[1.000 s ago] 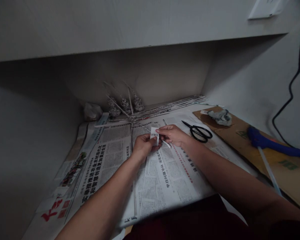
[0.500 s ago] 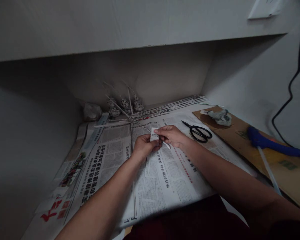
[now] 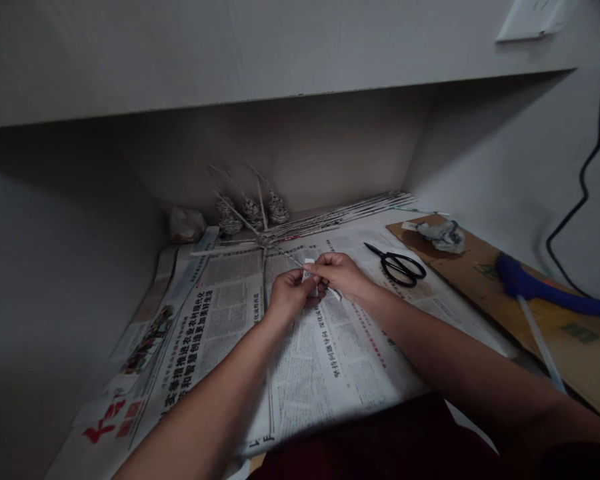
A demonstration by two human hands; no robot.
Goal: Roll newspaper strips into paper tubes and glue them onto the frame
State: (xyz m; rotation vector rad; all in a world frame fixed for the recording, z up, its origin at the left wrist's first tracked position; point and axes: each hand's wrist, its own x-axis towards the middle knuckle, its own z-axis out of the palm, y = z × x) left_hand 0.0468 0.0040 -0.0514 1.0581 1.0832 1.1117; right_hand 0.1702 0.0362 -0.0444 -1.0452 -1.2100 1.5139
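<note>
Both hands meet over the newspaper sheets (image 3: 300,380). My left hand (image 3: 291,293) pinches a small strip of printed paper (image 3: 309,272) between thumb and fingers. On the strip's upper right side, my right hand (image 3: 341,275) closes its thumb and fingertips on the same paper. A thin rolled paper stick (image 3: 336,294) runs beneath the fingers, its white end poking out below my right hand. Up and to the left, that stick appears to lead to a woven hub of crossed paper sticks (image 3: 266,240). The fingers hide where strip and stick touch.
Black scissors (image 3: 400,268) lie right of my hands. Farther right, cardboard (image 3: 545,320) bears a blue glue gun (image 3: 545,288) and a crumpled plastic lump (image 3: 443,237). Behind are a bundle of paper sticks (image 3: 350,215) and small woven pieces (image 3: 253,212). A shelf panel (image 3: 280,60) overhangs the back.
The paper strip has folded or turned between my fingers, so less of its printed face shows. Both hands stay in nearly the same place, and the view has shifted very slightly.
</note>
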